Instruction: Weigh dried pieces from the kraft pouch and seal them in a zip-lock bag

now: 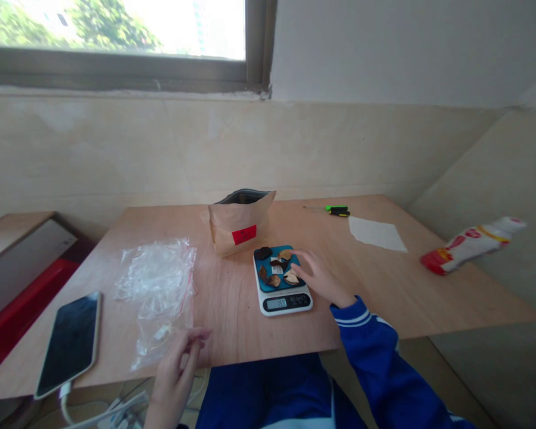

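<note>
A white kitchen scale (287, 302) with a blue weighing plate (262, 280) sits at the middle of the table, its display lit. Several dried pieces lie on the plate: a dark one (263, 253) at the back left, brown ones (274, 280) at the front, and a pale, curled piece (291, 277) at the right. My right hand (315, 275) reaches over the plate's right side, thumb and forefinger apart beside the pieces; I cannot tell whether they touch. My left hand (181, 363) is at the table's front edge beside clear plastic bags (161, 286), fingers curled, nothing visible in them.
Behind the scale stands an open brown paper pouch (223, 229) with a red label. A phone or tablet (70, 339) on a cable lies left. Screwdrivers (338, 211), white paper (377, 233) and a red-and-white bottle (471, 245) lie right. A wall borders the table (232, 298).
</note>
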{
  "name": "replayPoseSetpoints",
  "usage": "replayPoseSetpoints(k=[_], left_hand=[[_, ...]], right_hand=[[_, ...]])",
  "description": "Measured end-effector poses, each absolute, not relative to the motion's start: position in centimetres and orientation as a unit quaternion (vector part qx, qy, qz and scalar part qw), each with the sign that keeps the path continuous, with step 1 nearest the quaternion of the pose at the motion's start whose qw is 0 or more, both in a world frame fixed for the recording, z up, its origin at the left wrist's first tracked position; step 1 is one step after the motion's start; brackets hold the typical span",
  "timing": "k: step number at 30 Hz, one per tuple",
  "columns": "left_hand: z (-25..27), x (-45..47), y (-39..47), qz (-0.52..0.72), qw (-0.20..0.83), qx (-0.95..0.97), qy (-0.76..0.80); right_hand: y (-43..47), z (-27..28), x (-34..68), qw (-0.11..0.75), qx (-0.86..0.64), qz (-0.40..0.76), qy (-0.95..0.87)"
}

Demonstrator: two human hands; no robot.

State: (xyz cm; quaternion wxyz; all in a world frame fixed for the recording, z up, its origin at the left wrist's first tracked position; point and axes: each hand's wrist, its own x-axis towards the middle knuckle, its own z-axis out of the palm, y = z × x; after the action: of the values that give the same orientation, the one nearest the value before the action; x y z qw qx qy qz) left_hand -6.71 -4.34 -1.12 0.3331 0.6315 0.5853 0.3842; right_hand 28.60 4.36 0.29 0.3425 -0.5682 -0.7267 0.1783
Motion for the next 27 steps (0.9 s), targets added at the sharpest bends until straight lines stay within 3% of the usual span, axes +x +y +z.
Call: replayPoseSetpoints(k=[3,12,27], left_hand=[[-1.3,-6.7,-4.3,0.388,0.328,0.635,0.582],[-1.6,-7.0,-4.5,0.384,0.323,0.645,0.576],[-1.5,-6.6,-4.2,0.389,0.336,0.64,0.57]], right_hand=[[6.5,0.3,29.4,0.343,-0.565,0.175,-0.73],[10.5,0.1,29.0,0.223,-0.555,0.219,-0.771],[12.4,-0.3,29.8,0.327,-0.603,0.228,-0.691]])
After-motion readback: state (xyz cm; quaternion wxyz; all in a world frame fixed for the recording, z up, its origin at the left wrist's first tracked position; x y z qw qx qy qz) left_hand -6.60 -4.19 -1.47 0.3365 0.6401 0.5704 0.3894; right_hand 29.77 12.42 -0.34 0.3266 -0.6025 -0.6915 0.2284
